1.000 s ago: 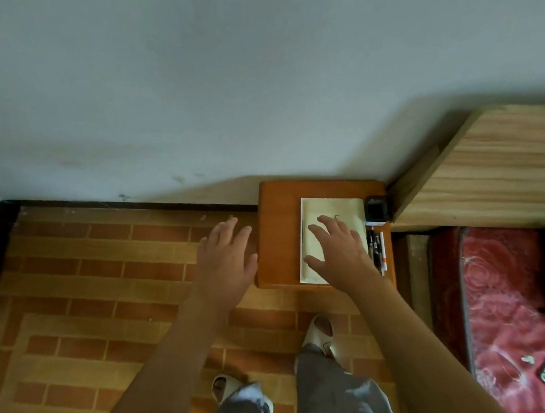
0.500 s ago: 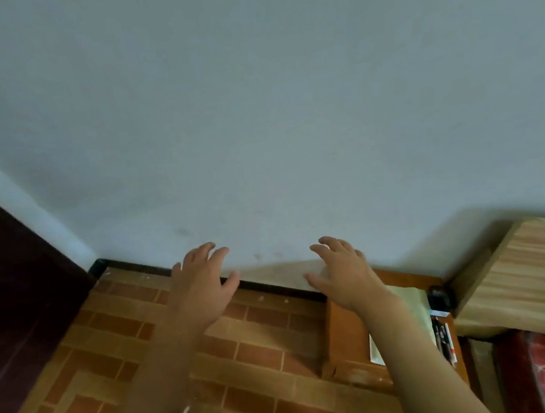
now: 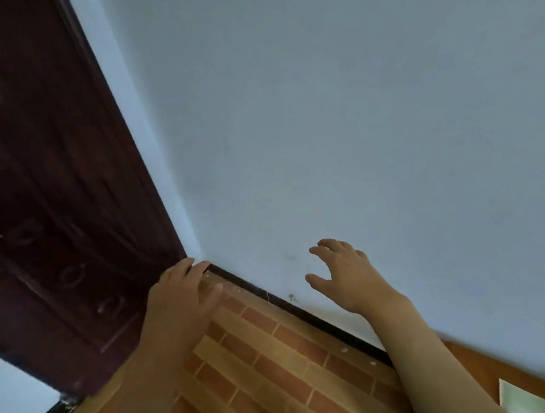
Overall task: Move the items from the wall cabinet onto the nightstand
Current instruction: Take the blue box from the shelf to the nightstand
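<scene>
— Reaching forward, the left hand [image 3: 181, 296] and the right hand [image 3: 343, 274] hang in the air, fingers loosely spread, holding nothing.

— And the nightstand [image 3: 479, 364]?

— Only its orange-brown corner shows at bottom right, against the wall [image 3: 355, 112], with pale paper [image 3: 520, 400] lying on it.

No readable text, label or number shows anywhere.
</scene>
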A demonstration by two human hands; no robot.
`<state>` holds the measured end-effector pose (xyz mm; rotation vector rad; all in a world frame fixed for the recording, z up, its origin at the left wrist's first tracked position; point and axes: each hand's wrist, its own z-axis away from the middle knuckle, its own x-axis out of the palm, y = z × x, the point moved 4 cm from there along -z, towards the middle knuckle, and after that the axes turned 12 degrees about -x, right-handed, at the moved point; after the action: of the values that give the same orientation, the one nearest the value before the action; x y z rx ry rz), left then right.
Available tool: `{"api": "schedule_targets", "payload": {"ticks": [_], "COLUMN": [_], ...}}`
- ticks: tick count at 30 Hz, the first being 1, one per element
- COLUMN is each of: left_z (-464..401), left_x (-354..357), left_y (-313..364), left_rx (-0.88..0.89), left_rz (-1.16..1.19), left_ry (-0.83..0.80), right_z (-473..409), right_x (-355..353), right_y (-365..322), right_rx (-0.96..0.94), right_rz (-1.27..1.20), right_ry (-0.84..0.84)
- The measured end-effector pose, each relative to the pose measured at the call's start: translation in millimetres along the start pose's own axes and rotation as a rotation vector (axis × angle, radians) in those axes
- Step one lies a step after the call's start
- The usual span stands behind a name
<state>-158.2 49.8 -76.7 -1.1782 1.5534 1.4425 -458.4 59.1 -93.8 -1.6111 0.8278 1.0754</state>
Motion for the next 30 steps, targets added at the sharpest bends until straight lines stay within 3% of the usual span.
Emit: {"api": "schedule_targets", "payload": {"ticks": [14, 23, 30], "left_z": [-47, -111, -102], "left_x": [-33, -65, -89], "left_y": [-171, -220, -271], "left_rx": [-0.408, -0.613, -0.81], "left_rz": [-0.028, -0.082, -0.176], "left_ry": [0.145, 0.243, 0.304], "right_z": [-198, -354, -418], "right_x": [70, 124, 170], "right_y": [-136, -190, -265], "right_rx": [-0.36, -0.566, -0.768], "right_rz": [-0.085, -0.156, -0.126], "right_ry": [-0.204, -0.313, -0.392]}}
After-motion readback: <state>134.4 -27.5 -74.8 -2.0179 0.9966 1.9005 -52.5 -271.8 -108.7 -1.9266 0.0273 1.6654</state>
